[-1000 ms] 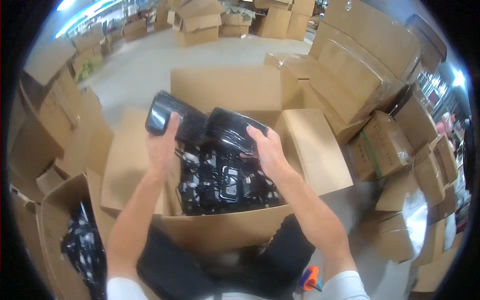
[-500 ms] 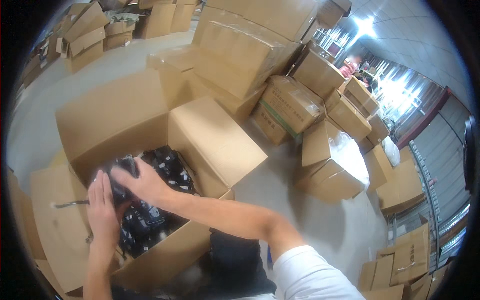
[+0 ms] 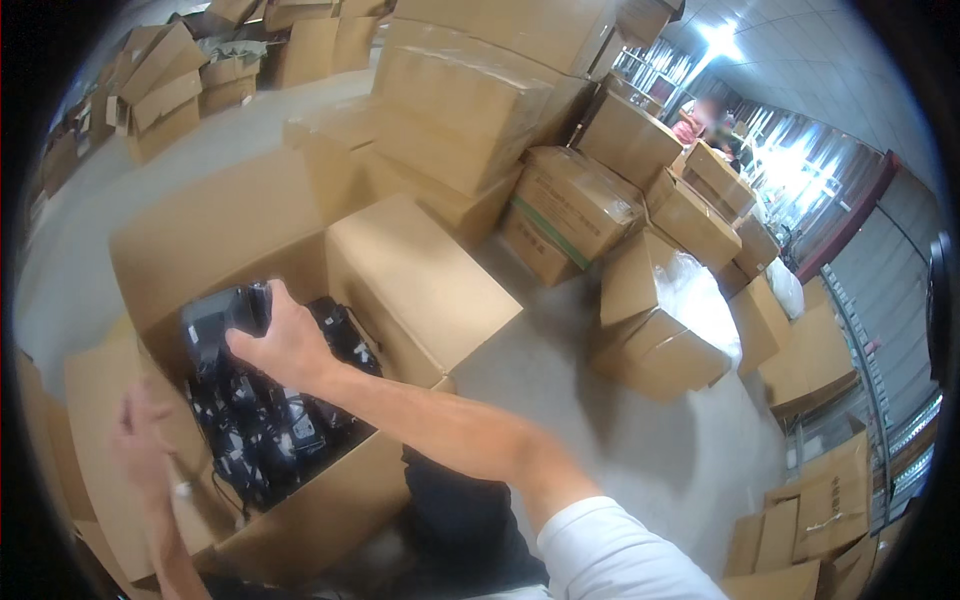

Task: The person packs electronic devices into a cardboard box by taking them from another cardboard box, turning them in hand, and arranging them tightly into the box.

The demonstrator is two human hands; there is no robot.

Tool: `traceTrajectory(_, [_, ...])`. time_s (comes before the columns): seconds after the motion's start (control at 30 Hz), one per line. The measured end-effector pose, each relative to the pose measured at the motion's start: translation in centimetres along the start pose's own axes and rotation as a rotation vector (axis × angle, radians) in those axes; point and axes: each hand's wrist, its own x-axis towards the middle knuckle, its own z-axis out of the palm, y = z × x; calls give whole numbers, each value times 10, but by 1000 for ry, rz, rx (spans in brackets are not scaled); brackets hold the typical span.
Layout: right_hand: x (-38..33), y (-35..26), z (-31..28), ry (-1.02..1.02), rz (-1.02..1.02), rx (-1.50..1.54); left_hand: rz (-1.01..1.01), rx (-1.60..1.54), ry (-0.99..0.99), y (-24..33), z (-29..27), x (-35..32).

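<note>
Left hand (image 3: 145, 435): blurred, fingers parted, raised over the left flap (image 3: 95, 440).
Right hand (image 3: 287, 345): pinching a black device (image 3: 250, 310) between thumb and fingers; arm (image 3: 440, 415) stretched in from lower right.
Black device: just left of the palm, above a heap of dark units (image 3: 262, 430).
Open carton (image 3: 330, 510): surrounds the heap.
Stacked boxes (image 3: 450, 110): beyond the carton.

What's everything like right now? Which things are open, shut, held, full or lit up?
Left hand: open, blurry.
Right hand: closed on a black pack.
Black pack: held.
Big carton: open, with many black things inside.
Green-striped carton: shut.
Carton with white plastic: open.
Ceiling light: on.
</note>
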Motion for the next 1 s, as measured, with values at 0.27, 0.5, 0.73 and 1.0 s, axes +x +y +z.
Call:
traceTrajectory(0.27, [-22, -1, 13, -382, -147, 473, 69, -503, -27, -30, 11, 14])
traceTrajectory(0.5, [-17, 12, 30, -17, -89, 317, 281, -111, 152, -22, 43, 3])
traceTrajectory(0.73, [-27, 8, 38, 91, -318, 105, -174, -798, -40, -50, 35, 26])
traceTrajectory(1.0, [-18, 7, 23, 154, -201, 57, -437, -900, -11, -27, 56, 6])
